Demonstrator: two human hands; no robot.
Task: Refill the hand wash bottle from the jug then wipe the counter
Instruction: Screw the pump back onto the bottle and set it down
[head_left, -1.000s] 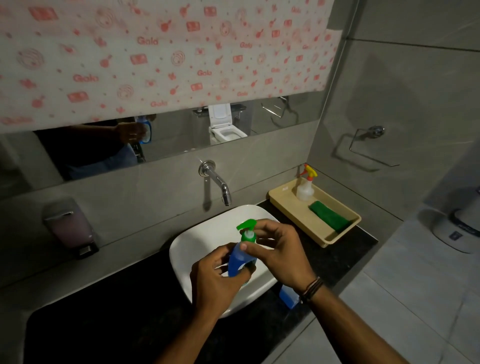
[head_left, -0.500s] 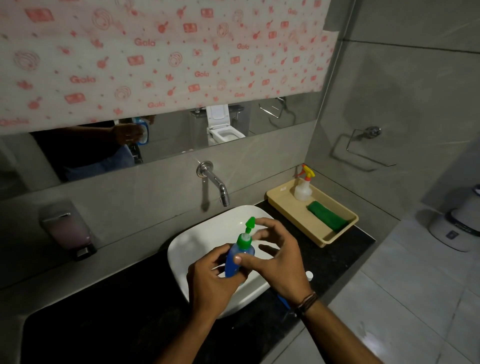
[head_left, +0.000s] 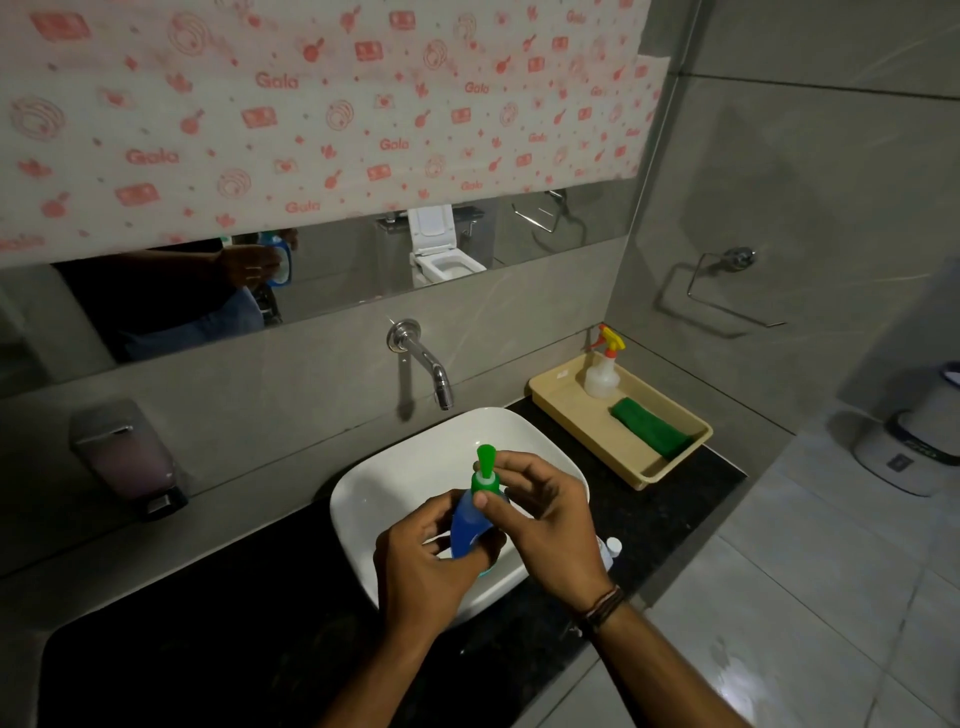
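Observation:
I hold a blue hand wash bottle with a green pump cap over the white basin. My left hand wraps the bottle's body from below. My right hand pinches the green collar of the pump with thumb and fingers. A second blue container with a white cap stands on the black counter, mostly hidden behind my right wrist. A folded green cloth lies in the beige tray.
A spray bottle with a yellow trigger stands in the tray at the back right. A chrome tap juts from the wall over the basin. A wall soap dispenser hangs at the left. A small bin stands on the floor at the right.
The pump head has turned from pointing sideways to pointing away from me. My right fingers have shifted around the green collar, and the bottle has stayed over the basin.

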